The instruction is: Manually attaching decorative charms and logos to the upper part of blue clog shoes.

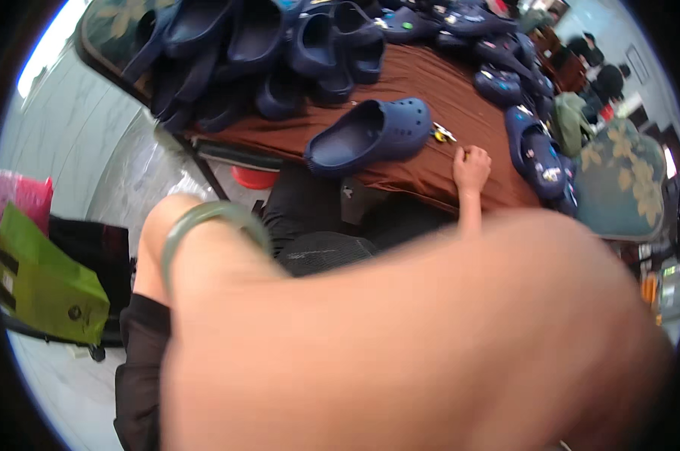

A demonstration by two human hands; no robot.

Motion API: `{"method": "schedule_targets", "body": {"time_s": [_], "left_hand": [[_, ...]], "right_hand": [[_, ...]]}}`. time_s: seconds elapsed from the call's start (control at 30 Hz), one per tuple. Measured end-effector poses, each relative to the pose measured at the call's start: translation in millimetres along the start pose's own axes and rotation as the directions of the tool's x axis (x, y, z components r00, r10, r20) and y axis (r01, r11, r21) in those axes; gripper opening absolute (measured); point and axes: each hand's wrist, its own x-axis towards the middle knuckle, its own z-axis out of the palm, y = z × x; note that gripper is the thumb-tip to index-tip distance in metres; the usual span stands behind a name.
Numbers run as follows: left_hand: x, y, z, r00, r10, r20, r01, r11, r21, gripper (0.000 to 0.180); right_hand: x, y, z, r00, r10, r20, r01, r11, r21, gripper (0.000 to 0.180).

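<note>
Curled in a loose fist on the brown-clothed worktop, the right hand rests beside small charms and a navy clog, left grip hidden behind the blurred forearm, which might knock them off.

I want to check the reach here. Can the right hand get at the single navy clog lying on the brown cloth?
Probably yes. The right hand rests on the brown cloth just beside the navy clog, and only a small yellow charm lies between them. The fingers look curled.
</note>
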Motion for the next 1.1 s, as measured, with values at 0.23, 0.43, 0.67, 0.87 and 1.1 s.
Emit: {"method": "schedule_targets", "body": {"time_s": [0.23,0.43,0.67,0.87,1.1], "left_hand": [[-25.0,12.6,52.6,0.979,0.127,0.16,-0.138,0.988,0.063,0.033],[-19.8,6.5,-32.2,0.947,0.228,0.227,-0.244,0.969,0.046,0.035],[-75.7,-142.7,-143.5,0.352,-0.822,-0.448,0.923,0.225,0.313,0.075],[-68.7,-258.5,-134.6,0.583,-0.777,-0.237,0.496,0.571,-0.654,0.045],[-96.5,-208.1,-90.5,0.45,-0.713,-0.538,0.578,0.692,-0.433,0.022]], "right_hand": [[3.0,-23.3,-2.6,0.999,0.017,0.03,-0.018,0.999,0.039,0.022],[4.7,-11.8,-5.2,0.998,0.028,0.055,-0.03,0.999,0.038,0.022],[8.7,-8.7,-6.0,0.977,-0.171,-0.127,0.181,0.981,0.068,0.031],[19.7,-43.2,5.0,0.96,-0.239,0.147,0.229,0.97,0.084,0.037],[41.6,-28.8,14.5,0.902,-0.076,0.426,-0.064,0.95,0.306,0.035]]}}
